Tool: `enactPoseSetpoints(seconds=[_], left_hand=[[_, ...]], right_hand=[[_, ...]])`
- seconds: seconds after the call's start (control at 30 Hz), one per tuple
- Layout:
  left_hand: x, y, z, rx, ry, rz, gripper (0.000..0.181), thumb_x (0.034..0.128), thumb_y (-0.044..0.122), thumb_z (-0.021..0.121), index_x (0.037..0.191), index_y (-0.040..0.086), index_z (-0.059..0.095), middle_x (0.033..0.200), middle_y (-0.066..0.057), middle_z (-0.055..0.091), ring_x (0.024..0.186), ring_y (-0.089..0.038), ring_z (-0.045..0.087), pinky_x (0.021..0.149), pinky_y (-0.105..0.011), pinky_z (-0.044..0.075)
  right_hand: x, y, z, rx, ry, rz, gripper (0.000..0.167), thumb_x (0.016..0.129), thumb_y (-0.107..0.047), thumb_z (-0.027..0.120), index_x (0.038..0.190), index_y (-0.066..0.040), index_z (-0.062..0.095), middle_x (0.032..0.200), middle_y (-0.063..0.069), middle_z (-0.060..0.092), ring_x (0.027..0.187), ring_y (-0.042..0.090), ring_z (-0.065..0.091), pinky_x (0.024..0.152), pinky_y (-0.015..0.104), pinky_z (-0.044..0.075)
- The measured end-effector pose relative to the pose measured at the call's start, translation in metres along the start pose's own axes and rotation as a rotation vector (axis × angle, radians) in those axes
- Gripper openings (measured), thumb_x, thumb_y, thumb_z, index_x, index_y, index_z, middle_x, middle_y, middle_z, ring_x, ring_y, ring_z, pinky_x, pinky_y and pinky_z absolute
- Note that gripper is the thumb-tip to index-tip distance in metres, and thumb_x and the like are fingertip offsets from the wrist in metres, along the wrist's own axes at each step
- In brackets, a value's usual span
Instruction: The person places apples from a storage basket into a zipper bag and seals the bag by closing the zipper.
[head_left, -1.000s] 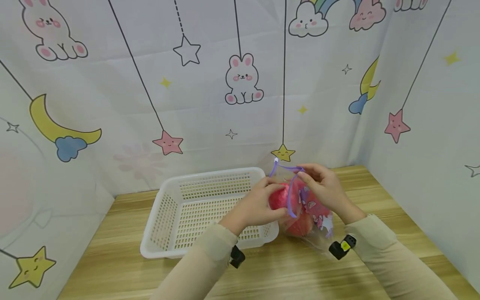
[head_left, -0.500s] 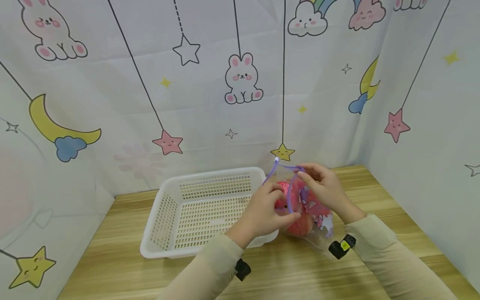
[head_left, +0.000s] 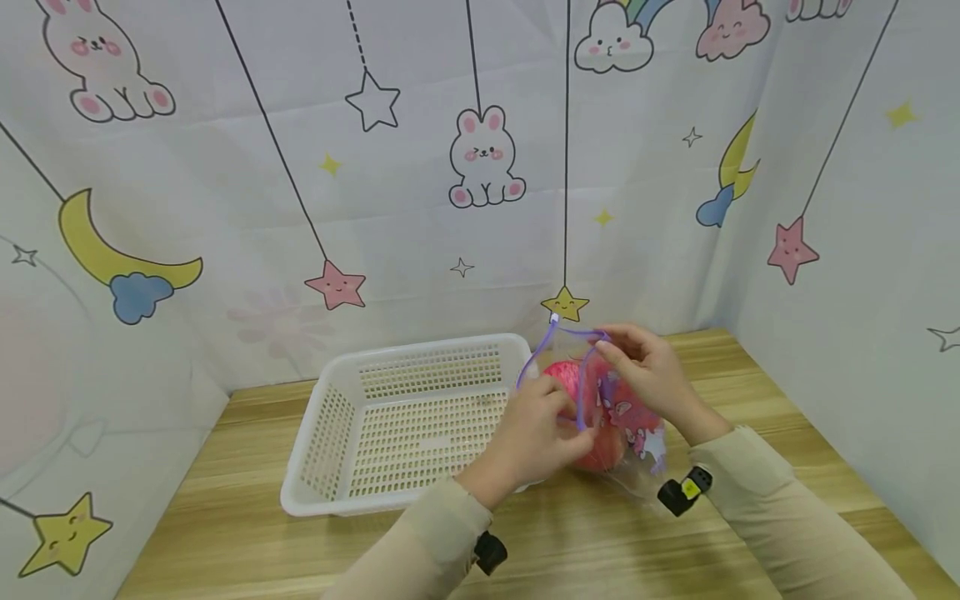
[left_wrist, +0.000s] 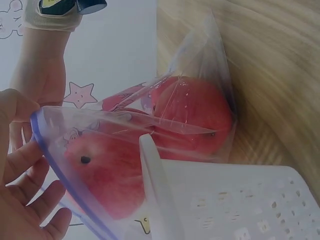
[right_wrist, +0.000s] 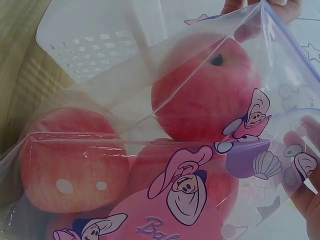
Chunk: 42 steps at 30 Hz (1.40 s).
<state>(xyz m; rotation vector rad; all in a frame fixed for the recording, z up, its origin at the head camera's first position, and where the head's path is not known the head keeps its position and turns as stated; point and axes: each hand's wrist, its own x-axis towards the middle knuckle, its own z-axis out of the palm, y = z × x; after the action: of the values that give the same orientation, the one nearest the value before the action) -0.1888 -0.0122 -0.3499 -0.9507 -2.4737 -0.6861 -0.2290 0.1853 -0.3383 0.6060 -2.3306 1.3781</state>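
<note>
A clear zip bag (head_left: 647, 437) with a purple zip strip and pink cartoon print stands at the right of the basket, its mouth open. Several red apples (right_wrist: 200, 100) lie inside; one apple (head_left: 562, 377) is close under the mouth. My left hand (head_left: 528, 433) pinches the near edge of the mouth between thumb and fingers, and part of its grip is hidden behind the plastic in the left wrist view. My right hand (head_left: 648, 375) pinches the right end of the zip strip, the bag hanging below it. A white slider (head_left: 555, 318) sits at the strip's far end.
Left of the bag is a white perforated plastic basket (head_left: 322, 492), its right end behind my left hand. Both stand on a wood-grain table (head_left: 232, 517). White cartoon-printed curtains (head_left: 420, 217) rise behind and at the sides.
My left hand has come off the upper apple and moved down and slightly right to the bag's near edge. The bag mouth has spread wider at the left. My right hand stays in place.
</note>
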Motion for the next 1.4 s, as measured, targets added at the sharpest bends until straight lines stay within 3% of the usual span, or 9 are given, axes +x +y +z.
enactPoseSetpoints(seconds=[0.13, 0.43, 0.6, 0.8, 0.9, 1.2, 1.4], left_hand=[[-0.001, 0.001, 0.0, 0.0, -0.008, 0.006, 0.02, 0.0731, 0.033, 0.074, 0.076, 0.015, 0.066, 0.084, 0.006, 0.059, 0.08, -0.009, 0.053, 0.073, -0.025, 0.043], [0.001, 0.004, -0.004, 0.003, -0.09, -0.002, 0.021, 0.0759, 0.035, 0.072, 0.085, 0.017, 0.067, 0.089, 0.007, 0.063, 0.086, -0.009, 0.056, 0.077, -0.025, 0.044], [0.001, 0.007, -0.005, 0.032, -0.131, 0.005, 0.027, 0.0762, 0.041, 0.072, 0.087, 0.016, 0.066, 0.09, 0.007, 0.062, 0.086, -0.007, 0.055, 0.077, -0.025, 0.045], [0.002, 0.009, -0.005, 0.055, -0.12, 0.021, 0.024, 0.077, 0.038, 0.071, 0.088, 0.017, 0.067, 0.089, 0.007, 0.061, 0.085, -0.008, 0.056, 0.075, -0.025, 0.046], [0.002, 0.009, -0.005, 0.063, -0.112, 0.029, 0.023, 0.0771, 0.037, 0.071, 0.087, 0.017, 0.066, 0.088, 0.007, 0.06, 0.083, -0.008, 0.056, 0.073, -0.024, 0.045], [0.0, 0.009, -0.004, 0.077, -0.089, 0.027, 0.022, 0.0764, 0.035, 0.071, 0.088, 0.017, 0.065, 0.09, 0.008, 0.059, 0.086, -0.009, 0.054, 0.076, -0.023, 0.044], [-0.004, 0.01, -0.003, 0.09, -0.041, 0.022, 0.024, 0.0756, 0.033, 0.071, 0.091, 0.016, 0.067, 0.098, 0.005, 0.061, 0.093, -0.011, 0.055, 0.082, -0.027, 0.046]], right_hand=[[-0.001, 0.003, 0.0, -0.011, 0.005, -0.003, 0.027, 0.093, -0.012, 0.057, 0.119, -0.005, 0.061, 0.103, 0.013, 0.069, 0.085, -0.006, 0.059, 0.071, 0.012, 0.05], [-0.002, 0.005, -0.002, -0.069, 0.024, 0.024, 0.033, 0.096, -0.019, 0.055, 0.125, -0.005, 0.058, 0.114, 0.014, 0.065, 0.095, -0.01, 0.054, 0.082, 0.012, 0.046], [0.0, 0.003, -0.004, -0.073, 0.006, 0.017, 0.032, 0.096, -0.021, 0.054, 0.123, -0.004, 0.059, 0.114, 0.014, 0.066, 0.097, -0.004, 0.057, 0.082, 0.009, 0.045], [0.008, 0.0, -0.009, -0.104, -0.054, 0.056, 0.031, 0.097, -0.024, 0.052, 0.121, -0.005, 0.06, 0.114, 0.013, 0.066, 0.101, 0.017, 0.062, 0.081, 0.011, 0.046], [0.012, -0.001, -0.013, -0.116, -0.096, 0.074, 0.032, 0.098, -0.026, 0.051, 0.121, -0.005, 0.06, 0.115, 0.013, 0.066, 0.103, 0.026, 0.062, 0.08, 0.016, 0.048], [0.024, 0.002, -0.028, -0.149, -0.229, 0.087, 0.038, 0.101, -0.03, 0.043, 0.122, -0.004, 0.06, 0.121, 0.016, 0.063, 0.108, 0.031, 0.06, 0.086, 0.048, 0.051], [0.036, 0.003, -0.038, -0.198, -0.311, 0.075, 0.038, 0.102, -0.028, 0.04, 0.121, -0.002, 0.06, 0.124, 0.019, 0.061, 0.114, 0.036, 0.057, 0.093, 0.054, 0.046]])
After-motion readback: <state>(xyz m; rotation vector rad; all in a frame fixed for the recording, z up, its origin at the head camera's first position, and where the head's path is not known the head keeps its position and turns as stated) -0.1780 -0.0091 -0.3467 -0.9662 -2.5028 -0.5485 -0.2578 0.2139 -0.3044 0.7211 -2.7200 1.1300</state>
